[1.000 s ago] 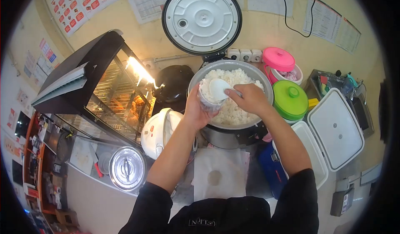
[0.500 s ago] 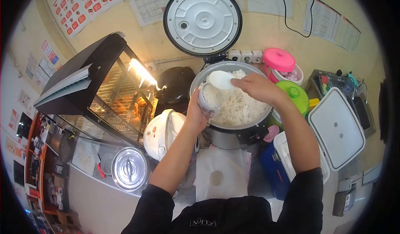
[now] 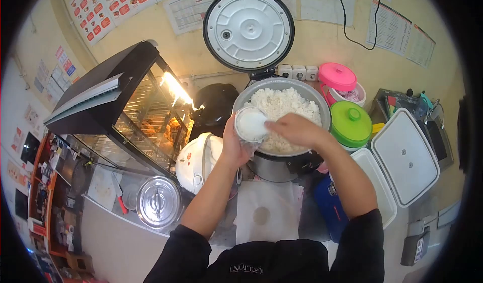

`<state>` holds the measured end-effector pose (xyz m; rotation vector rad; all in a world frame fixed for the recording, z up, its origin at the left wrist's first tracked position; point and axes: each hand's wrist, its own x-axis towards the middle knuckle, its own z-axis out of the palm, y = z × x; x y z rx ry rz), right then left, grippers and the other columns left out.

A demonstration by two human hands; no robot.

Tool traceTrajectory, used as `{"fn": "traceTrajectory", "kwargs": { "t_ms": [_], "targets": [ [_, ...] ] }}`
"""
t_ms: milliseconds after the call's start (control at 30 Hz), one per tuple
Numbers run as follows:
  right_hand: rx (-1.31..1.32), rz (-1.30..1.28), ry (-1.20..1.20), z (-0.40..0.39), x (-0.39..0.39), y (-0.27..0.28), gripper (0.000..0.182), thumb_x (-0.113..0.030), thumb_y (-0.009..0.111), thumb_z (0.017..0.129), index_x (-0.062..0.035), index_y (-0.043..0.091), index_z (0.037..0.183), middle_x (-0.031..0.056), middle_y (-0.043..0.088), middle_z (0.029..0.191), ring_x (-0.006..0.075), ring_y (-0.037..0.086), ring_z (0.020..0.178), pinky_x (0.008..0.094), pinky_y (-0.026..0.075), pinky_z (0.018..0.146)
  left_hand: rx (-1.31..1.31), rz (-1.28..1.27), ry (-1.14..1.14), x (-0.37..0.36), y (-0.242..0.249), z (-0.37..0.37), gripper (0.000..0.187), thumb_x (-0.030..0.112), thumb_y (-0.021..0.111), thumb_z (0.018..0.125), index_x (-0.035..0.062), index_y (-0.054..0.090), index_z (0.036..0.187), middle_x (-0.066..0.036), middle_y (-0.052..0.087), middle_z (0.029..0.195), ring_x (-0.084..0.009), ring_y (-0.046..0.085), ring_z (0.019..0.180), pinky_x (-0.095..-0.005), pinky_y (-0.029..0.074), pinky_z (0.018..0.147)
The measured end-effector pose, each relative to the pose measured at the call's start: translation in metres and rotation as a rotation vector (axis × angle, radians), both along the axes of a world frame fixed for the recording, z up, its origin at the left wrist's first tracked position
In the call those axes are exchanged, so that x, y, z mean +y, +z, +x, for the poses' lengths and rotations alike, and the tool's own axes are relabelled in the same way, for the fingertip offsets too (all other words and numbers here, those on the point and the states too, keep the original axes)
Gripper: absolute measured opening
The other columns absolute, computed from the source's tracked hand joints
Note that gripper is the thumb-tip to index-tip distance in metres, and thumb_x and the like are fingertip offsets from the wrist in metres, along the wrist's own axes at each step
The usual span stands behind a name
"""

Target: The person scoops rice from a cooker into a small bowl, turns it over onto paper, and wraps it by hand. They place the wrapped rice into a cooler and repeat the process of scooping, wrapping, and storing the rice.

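Note:
My left hand (image 3: pixel 235 148) is wrapped round a small clear cup (image 3: pixel 241 118) with rice in it, held over the near left rim of the large rice cooker (image 3: pixel 325 109). A white rice paddle (image 3: pixel 258 125) is gripped in my right hand (image 3: pixel 297 131). Its blade lies across the mouth of the cup and hides much of the rice there. Loose white rice (image 3: pixel 284 101) fills the pot behind and below both hands. The cooker's round lid (image 3: pixel 249 28) stands raised at the back.
Left are a lit display warmer (image 3: pixel 146 112), a white appliance with a handle (image 3: pixel 193 164) and a steel lid (image 3: pixel 158 202). To the right stand a green-lidded container (image 3: pixel 350 124), a pink lid (image 3: pixel 338 76) and a blue cooler (image 3: pixel 332 207) with raised lid. White paper (image 3: pixel 266 197) lies in front.
The paddle has come down from above the cup onto its mouth, with my right hand lower and nearer. The cup has tilted its opening more towards me.

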<state>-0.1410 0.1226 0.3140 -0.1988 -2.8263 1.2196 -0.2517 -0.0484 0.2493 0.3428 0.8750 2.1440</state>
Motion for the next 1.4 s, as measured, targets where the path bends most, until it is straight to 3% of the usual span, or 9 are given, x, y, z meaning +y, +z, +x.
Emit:
{"fn": "traceTrajectory", "kwargs": {
  "t_ms": [133, 300, 567, 967, 1067, 1100, 1167, 1200, 1400],
  "targets": [
    [-0.046, -0.069, -0.095, 0.027, 0.003, 0.043, 0.061, -0.052, 0.055, 0.098, 0.0037, 0.072, 0.083, 0.0213, 0.065, 0.069, 0.0312, 0.063, 0.065, 0.0444, 0.049, 0.069, -0.054, -0.034, -0.046, -0.013, 0.011, 0.008, 0.057, 0.06, 0.035, 0.103, 0.0192, 0.06, 0.134, -0.003, 0.067, 0.124, -0.0207, 0.065, 0.106, -0.0378, 0.053, 0.074],
    [0.16, 0.518, -0.177, 0.023, -0.03, 0.017, 0.054, -0.052, 0.058, 0.096, -0.0041, 0.072, 0.075, 0.0232, 0.07, 0.079, 0.0425, 0.068, 0.08, 0.05, 0.053, 0.073, -0.058, -0.055, -0.07, -0.019, 0.012, 0.016, 0.058, 0.057, 0.034, 0.104, 0.0163, 0.057, 0.138, -0.004, 0.066, 0.128, -0.0208, 0.065, 0.108, -0.0389, 0.055, 0.077],
    [-0.079, 0.163, -0.04, 0.009, -0.017, 0.022, 0.06, -0.052, 0.057, 0.097, 0.0042, 0.073, 0.084, 0.0263, 0.069, 0.079, 0.0389, 0.067, 0.075, 0.0463, 0.051, 0.073, 0.061, 0.02, 0.059, -0.024, 0.001, 0.027, 0.06, 0.052, 0.032, 0.106, 0.0092, 0.054, 0.141, -0.009, 0.062, 0.136, -0.0273, 0.057, 0.129, -0.0449, 0.043, 0.111],
    [-0.063, 0.581, -0.34, -0.026, 0.013, -0.019, 0.061, -0.05, 0.044, 0.104, 0.0023, 0.063, 0.128, 0.0256, 0.069, 0.113, 0.0445, 0.064, 0.11, 0.0458, 0.046, 0.102, -0.182, 0.019, 0.102, -0.066, -0.037, 0.047, 0.062, 0.061, 0.03, 0.104, 0.0152, 0.056, 0.139, -0.007, 0.063, 0.135, -0.0271, 0.059, 0.125, -0.0425, 0.051, 0.091],
    [0.241, 0.522, -0.285, 0.004, -0.027, -0.023, 0.063, -0.051, 0.039, 0.106, -0.0002, 0.053, 0.14, 0.0247, 0.061, 0.132, 0.0382, 0.058, 0.123, 0.0465, 0.041, 0.109, -0.216, 0.118, -0.051, -0.085, -0.049, 0.068, 0.065, 0.065, 0.033, 0.102, 0.0171, 0.055, 0.139, -0.008, 0.062, 0.136, -0.0278, 0.058, 0.126, -0.0426, 0.052, 0.087],
    [0.366, 0.049, -0.145, 0.017, -0.043, -0.036, 0.066, -0.053, 0.036, 0.107, -0.0016, 0.045, 0.147, 0.0215, 0.056, 0.138, 0.0305, 0.053, 0.13, 0.0442, 0.04, 0.111, -0.209, 0.201, -0.113, -0.091, -0.057, 0.078, 0.066, 0.065, 0.032, 0.103, 0.0161, 0.054, 0.14, -0.008, 0.062, 0.136, -0.028, 0.058, 0.126, -0.0427, 0.052, 0.086],
    [0.262, -0.612, 0.115, 0.057, -0.081, -0.084, 0.084, -0.024, 0.073, 0.093, -0.0058, 0.023, 0.159, 0.0152, 0.042, 0.152, 0.0308, 0.048, 0.134, 0.0419, 0.038, 0.113, -0.186, 0.373, -0.232, -0.099, -0.072, 0.098, 0.068, 0.065, 0.031, 0.104, 0.0141, 0.051, 0.143, -0.008, 0.062, 0.136, -0.0283, 0.059, 0.127, -0.043, 0.052, 0.084],
    [0.239, -0.344, 0.103, 0.086, -0.112, -0.068, 0.112, -0.015, 0.09, 0.072, -0.0046, 0.02, 0.159, 0.0161, 0.039, 0.154, 0.031, 0.048, 0.134, 0.0437, 0.039, 0.113, -0.236, 0.251, -0.176, -0.102, -0.071, 0.111, 0.068, 0.064, 0.03, 0.105, 0.0131, 0.05, 0.144, -0.008, 0.062, 0.136, -0.028, 0.059, 0.125, -0.0435, 0.052, 0.085],
    [0.077, -0.071, -0.184, 0.171, -0.152, -0.143, 0.123, -0.026, 0.095, 0.058, -0.0001, 0.023, 0.156, 0.0248, 0.048, 0.141, 0.0395, 0.051, 0.13, 0.0444, 0.043, 0.109, -0.034, -0.562, -0.443, -0.134, -0.181, 0.184, 0.061, 0.054, 0.036, 0.108, 0.0067, 0.046, 0.146, -0.012, 0.059, 0.137, -0.0306, 0.059, 0.12, -0.0451, 0.045, 0.103]
  ]
}}
